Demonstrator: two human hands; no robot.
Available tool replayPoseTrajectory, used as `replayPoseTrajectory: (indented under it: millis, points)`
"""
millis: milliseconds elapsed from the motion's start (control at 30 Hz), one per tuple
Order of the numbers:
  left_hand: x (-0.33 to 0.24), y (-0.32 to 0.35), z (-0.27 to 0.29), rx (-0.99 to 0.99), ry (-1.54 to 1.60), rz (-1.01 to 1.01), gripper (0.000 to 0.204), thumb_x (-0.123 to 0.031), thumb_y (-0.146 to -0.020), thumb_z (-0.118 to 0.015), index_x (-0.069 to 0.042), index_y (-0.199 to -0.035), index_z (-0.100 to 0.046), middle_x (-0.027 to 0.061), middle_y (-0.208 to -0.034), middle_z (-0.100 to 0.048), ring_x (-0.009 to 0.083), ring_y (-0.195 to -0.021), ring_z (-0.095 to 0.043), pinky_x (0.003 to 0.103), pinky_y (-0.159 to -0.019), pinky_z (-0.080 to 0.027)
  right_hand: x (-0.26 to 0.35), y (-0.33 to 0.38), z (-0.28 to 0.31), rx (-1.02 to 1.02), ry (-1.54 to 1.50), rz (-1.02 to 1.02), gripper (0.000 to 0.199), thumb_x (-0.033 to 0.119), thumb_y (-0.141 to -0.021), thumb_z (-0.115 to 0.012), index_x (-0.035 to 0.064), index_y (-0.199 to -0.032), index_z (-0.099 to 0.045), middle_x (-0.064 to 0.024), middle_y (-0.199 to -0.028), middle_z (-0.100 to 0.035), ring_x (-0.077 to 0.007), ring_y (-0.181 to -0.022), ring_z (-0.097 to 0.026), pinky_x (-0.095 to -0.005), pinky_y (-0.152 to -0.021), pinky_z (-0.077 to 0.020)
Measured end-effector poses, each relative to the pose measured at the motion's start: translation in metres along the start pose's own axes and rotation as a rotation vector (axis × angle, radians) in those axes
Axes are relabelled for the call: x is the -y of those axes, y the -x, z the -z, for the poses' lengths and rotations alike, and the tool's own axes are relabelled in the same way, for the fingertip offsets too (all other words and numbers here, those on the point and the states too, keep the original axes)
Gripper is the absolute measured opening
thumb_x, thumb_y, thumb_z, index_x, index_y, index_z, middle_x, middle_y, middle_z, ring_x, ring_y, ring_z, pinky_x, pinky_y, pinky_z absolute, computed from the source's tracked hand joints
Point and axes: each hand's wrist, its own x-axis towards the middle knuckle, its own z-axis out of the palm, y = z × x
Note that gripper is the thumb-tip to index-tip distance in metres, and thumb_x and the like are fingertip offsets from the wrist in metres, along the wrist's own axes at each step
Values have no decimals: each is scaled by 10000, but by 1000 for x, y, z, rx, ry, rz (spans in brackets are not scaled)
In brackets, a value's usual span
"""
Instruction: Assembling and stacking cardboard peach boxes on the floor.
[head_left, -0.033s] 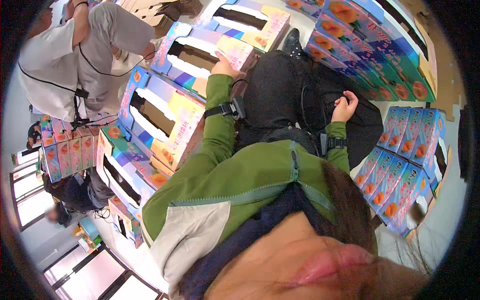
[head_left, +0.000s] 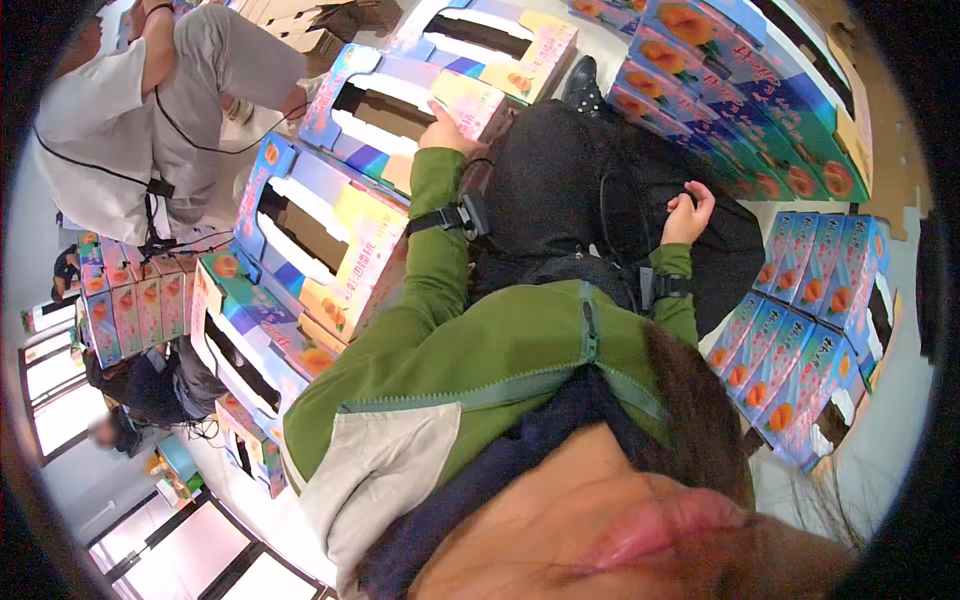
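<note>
My left hand point(head_left: 446, 133) lies against the near corner of a colourful fruit carton point(head_left: 468, 97), one finger stretched along its yellow-pink panel. Its other fingers are partly hidden, and I cannot see it gripping anything. That carton has a large opening in its top with dark brown cardboard inside. Beside it, nearer to me on the left, is a similar open carton point(head_left: 372, 232) with white flaps around its opening. Over the dark cloth of my lap, my right hand point(head_left: 690, 213) hovers or rests with loosely bent fingers, apart and holding nothing.
Tall cartons point(head_left: 740, 90) with peach pictures stand in a row at the far right. Two rows of blue cartons point(head_left: 800, 330) are nearer on the right. A person in light trousers point(head_left: 215, 80) sits at the far left, with black cables point(head_left: 160, 187) hanging down.
</note>
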Motion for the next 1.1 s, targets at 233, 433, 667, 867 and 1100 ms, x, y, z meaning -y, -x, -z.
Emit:
replayPoseTrajectory:
  millis: [233,433,667,867,1100]
  points:
    - [-16,13,17,-173,54,25,1206,-345,-570,-828,98,-1449,-131,241,-1025,-660,360,-954,-649,398,-834,-516,4,4,11,22,39,-18,235,-49,-862,-469,20,-1084,-503,-92,-1035,-531,-111,-602,-506,-263,-534,-436]
    - [-38,53,61,-558,546,-259,1122,-317,-562,-832,154,-1393,-244,235,-984,-668,310,-870,-679,354,-800,-529,34,8,-3,93,116,48,233,-41,-851,-482,34,-1065,-537,-65,-971,-573,-99,-646,-535,-251,-569,-456]
    - [-77,117,103,-647,744,-540,1045,-267,-582,-831,176,-1359,-292,229,-1005,-658,235,-890,-664,312,-791,-517,134,49,-75,1029,213,187,588,179,-811,-729,50,-1313,-449,-103,-1085,-608,-162,-941,-597,-307,-848,-479]
    - [-124,158,119,-790,767,-590,1044,-298,-568,-847,113,-1371,-322,231,-1119,-622,283,-976,-648,341,-836,-497,187,84,-116,1072,23,-44,1273,322,-623,-897,67,-1492,-3,-261,-1415,-310,-350,-1274,-420,-450,-1055,-367]
    - [-171,189,144,-716,917,-840,1040,-117,-647,-852,168,-1403,-197,242,-1347,-430,249,-1220,-459,339,-1026,-377,202,70,-124,898,-29,205,1307,194,-572,-875,23,-1489,41,-241,-1468,-255,-309,-1357,-327,-405,-1103,-305]
